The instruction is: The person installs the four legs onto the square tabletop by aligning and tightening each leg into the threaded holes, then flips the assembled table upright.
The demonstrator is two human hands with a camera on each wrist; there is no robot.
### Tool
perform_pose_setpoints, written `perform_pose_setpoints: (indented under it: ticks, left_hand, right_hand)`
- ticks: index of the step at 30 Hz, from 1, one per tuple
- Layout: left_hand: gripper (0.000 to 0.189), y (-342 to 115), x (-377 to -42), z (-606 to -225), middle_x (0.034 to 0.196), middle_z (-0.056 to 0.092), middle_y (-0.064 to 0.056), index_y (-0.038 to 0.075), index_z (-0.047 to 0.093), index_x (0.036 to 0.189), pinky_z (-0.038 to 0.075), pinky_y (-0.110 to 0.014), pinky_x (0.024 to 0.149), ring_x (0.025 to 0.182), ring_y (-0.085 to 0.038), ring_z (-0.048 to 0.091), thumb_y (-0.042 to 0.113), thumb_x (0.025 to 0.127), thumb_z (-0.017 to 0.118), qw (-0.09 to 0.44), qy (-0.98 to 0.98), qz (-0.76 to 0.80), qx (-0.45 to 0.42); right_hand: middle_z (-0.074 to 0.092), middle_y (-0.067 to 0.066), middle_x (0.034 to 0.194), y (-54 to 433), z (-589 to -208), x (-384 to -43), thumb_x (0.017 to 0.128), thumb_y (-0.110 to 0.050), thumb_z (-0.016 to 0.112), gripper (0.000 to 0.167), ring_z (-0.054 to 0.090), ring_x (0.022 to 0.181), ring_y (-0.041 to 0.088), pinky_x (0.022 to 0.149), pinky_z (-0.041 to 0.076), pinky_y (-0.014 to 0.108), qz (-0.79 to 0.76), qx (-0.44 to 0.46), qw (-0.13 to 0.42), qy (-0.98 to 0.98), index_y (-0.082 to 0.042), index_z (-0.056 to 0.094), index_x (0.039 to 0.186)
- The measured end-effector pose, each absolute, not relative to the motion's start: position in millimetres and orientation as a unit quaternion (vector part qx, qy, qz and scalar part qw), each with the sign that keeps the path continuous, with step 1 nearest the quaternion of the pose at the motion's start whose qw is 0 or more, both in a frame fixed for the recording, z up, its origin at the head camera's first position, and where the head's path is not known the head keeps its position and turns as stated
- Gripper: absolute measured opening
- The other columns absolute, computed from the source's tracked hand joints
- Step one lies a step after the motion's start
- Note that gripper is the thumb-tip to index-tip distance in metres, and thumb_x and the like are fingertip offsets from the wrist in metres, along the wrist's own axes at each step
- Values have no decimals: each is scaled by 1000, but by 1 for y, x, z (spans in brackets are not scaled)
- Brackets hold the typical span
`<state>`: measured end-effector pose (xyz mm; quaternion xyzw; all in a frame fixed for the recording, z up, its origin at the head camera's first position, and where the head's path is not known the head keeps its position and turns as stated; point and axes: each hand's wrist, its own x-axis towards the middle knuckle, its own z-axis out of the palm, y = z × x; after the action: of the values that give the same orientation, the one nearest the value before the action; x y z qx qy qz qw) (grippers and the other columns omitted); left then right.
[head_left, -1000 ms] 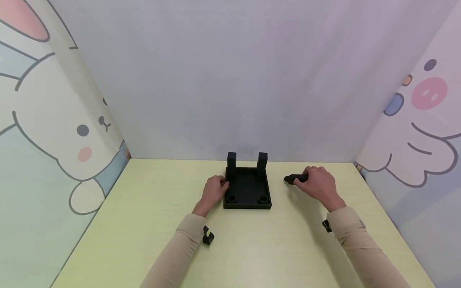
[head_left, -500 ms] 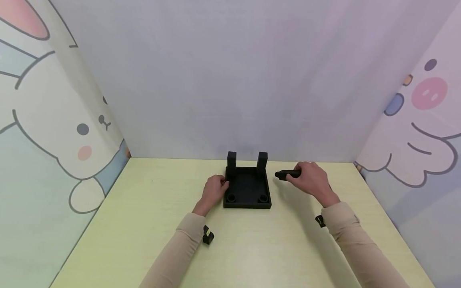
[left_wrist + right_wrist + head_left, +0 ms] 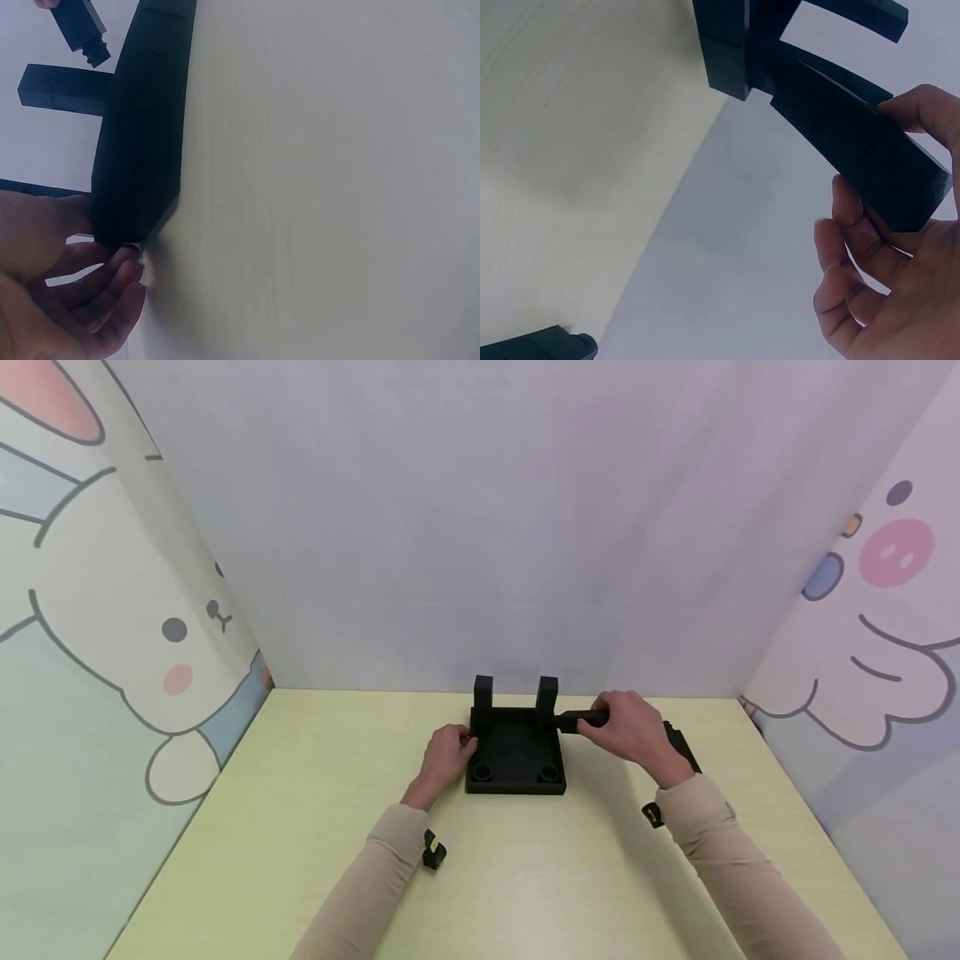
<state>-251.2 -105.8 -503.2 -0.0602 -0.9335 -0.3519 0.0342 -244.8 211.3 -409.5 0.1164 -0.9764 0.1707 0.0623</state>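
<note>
Pinches the black bar (image 3: 859,150) between thumb and fingers of the right hand (image 3: 632,731), well back from the leading end. Gripped there, probably, to leave the plug (image 3: 96,52) at the tip free and in sight. Hovers just beside the right upright (image 3: 547,693) of the black frame (image 3: 516,787); shows bare-plugged in the left wrist view, so seated in nothing, though cannot tell whether touching the frame.

Holds the frame's left edge with thumb and curled fingers of the left hand (image 3: 442,756), likely to brace against sliding on the table (image 3: 517,877). Set flat, with the left upright (image 3: 482,692) and its twin at the far end, perhaps for easy reach from either side.

On the bar, shows flat dark faces, crisp edges, a blunt butt and marks too faint to read. Narrows to a stubby, ridged plug. On the frame, shows the same plain black, with the left ring (image 3: 482,772) and right ring (image 3: 549,773) near the front.

Right of the right hand: a second black bar (image 3: 682,749), partly hidden. Farther out: a pale backdrop (image 3: 465,527).
</note>
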Motion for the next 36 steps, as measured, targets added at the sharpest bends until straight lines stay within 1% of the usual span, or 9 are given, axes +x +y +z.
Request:
perform_pose_setpoints:
  ticks: [4,8,15,22,31,36]
  left_hand:
    - [21,-106,-251,-504,84,72,-12,-1,73,96,46,-26,60,67,-15,58,17,99,64,35,-933,-353,-60]
    - [21,-107,-250,-504,86,73,-13,-2,74,99,49,-27,62,70,-15,60,16,99,64,39,-932,-354,-63]
    - [21,-107,-249,-503,84,72,-12,-2,74,98,48,-26,61,68,-15,59,17,98,65,41,-930,-360,-65]
    - [20,-105,-249,-501,82,71,-11,-2,73,95,45,-25,60,66,-14,57,16,98,65,41,-930,-360,-66]
    - [20,-106,-250,-500,82,72,-12,-1,74,95,47,-26,61,67,-15,58,16,98,66,42,-931,-357,-60]
    - [20,-106,-251,-501,81,71,-11,-1,73,93,45,-26,60,66,-14,56,16,98,65,39,-931,-358,-63]
  right_hand:
    - [76,11,99,205,-409,-245,87,-44,69,40,68,84,26,67,55,43,175,125,63,-975,-9,74,105]
    - [76,11,101,199,-409,-245,87,-44,70,39,68,85,26,68,56,44,180,133,63,-972,-9,74,106]
    - [76,9,96,188,-411,-244,86,-41,73,34,67,80,21,68,55,42,188,152,62,-968,-10,75,101]
    - [75,8,101,175,-411,-240,87,-40,73,34,67,89,23,74,56,44,185,170,47,-967,-11,75,103]
    - [71,1,95,156,-410,-235,87,-41,74,29,60,84,15,71,52,36,188,207,30,-960,-15,73,100]
    - [71,1,98,148,-409,-232,88,-41,74,29,61,88,15,76,54,38,192,231,14,-954,-15,73,102]
